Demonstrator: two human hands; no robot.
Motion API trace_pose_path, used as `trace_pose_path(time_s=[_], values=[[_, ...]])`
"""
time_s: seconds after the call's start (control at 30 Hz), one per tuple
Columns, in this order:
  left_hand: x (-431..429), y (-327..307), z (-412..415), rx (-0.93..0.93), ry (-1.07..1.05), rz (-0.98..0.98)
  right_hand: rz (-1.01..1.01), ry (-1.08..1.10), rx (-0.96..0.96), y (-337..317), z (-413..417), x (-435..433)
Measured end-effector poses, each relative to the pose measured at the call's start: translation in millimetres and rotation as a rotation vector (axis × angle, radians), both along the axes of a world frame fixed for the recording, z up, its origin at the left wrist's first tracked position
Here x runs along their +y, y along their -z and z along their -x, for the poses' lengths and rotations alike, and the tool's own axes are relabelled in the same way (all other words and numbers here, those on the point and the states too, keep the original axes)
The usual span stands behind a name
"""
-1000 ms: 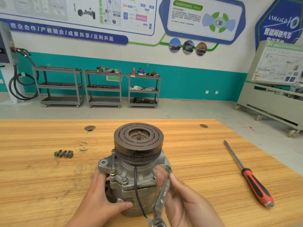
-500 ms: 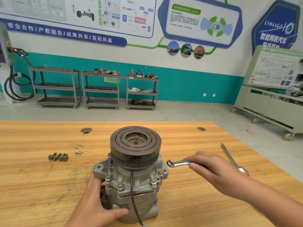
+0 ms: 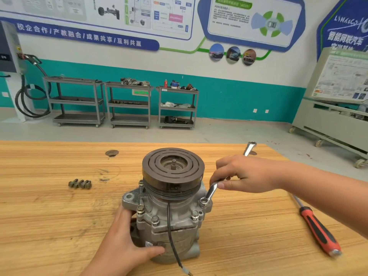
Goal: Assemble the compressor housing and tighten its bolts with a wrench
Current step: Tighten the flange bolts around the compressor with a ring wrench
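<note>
A grey metal compressor (image 3: 171,220) stands upright on the wooden table (image 3: 49,216), its dark grooved clutch pulley (image 3: 173,170) on top. Several bolts (image 3: 155,220) stick up around its housing flange. My left hand (image 3: 123,242) grips the lower left of the housing, thumb across the front. My right hand (image 3: 245,176) holds a silver ring wrench (image 3: 211,191) by its shaft. The wrench's lower ring sits over the bolt at the flange's right side, and its other end points up and away past my fingers. A black wire (image 3: 171,236) hangs down the front.
Several loose bolts (image 3: 80,184) lie in a row on the table to the left. A red-and-black screwdriver (image 3: 316,230) lies on the right, under my forearm. A knot hole (image 3: 112,153) marks the far table. Metal carts (image 3: 127,104) stand at the far wall.
My right hand carried the wrench from the housing's front out to the right, then tilted it so its ring end sits on the right-side bolt. My left hand keeps its grip.
</note>
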State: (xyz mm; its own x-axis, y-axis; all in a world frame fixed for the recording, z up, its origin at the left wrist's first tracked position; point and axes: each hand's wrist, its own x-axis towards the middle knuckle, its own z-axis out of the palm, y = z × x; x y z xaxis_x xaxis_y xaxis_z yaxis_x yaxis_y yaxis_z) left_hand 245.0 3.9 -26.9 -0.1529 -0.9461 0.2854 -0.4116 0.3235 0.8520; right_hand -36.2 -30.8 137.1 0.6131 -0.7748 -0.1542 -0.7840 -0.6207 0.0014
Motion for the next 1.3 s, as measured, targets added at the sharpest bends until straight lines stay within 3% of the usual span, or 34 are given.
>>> trace_pose_path(time_s=[0.3, 0.53, 0.67, 0.83, 1.0, 1.07, 1.17, 1.3], values=[[-1, 0, 2, 0.022, -0.019, -0.032, -0.075, 0.029, -0.038, 4, 1, -2], [0, 2, 4, 0.048, -0.033, -0.009, -0.222, 0.255, -0.187, 11, 4, 29], [2, 6, 7, 0.044, -0.046, 0.027, -0.257, 0.468, -0.453, 28, -5, 56], [2, 6, 8, 0.043, -0.047, 0.07, -0.753, 0.763, -0.991, 33, -21, 76], [1, 5, 7, 0.053, -0.041, 0.06, -0.962, 0.801, -1.419, 46, -38, 89], [0, 5, 7, 0.041, -0.045, 0.047, -1.016, 0.787, -1.508, 48, -34, 94], [-2, 4, 5, 0.025, -0.052, 0.036, -0.983, 0.741, -1.293, 48, -15, 102], [-4, 1, 3, 0.04, -0.043, 0.052, -0.591, 0.674, -0.875, 46, 9, 98]])
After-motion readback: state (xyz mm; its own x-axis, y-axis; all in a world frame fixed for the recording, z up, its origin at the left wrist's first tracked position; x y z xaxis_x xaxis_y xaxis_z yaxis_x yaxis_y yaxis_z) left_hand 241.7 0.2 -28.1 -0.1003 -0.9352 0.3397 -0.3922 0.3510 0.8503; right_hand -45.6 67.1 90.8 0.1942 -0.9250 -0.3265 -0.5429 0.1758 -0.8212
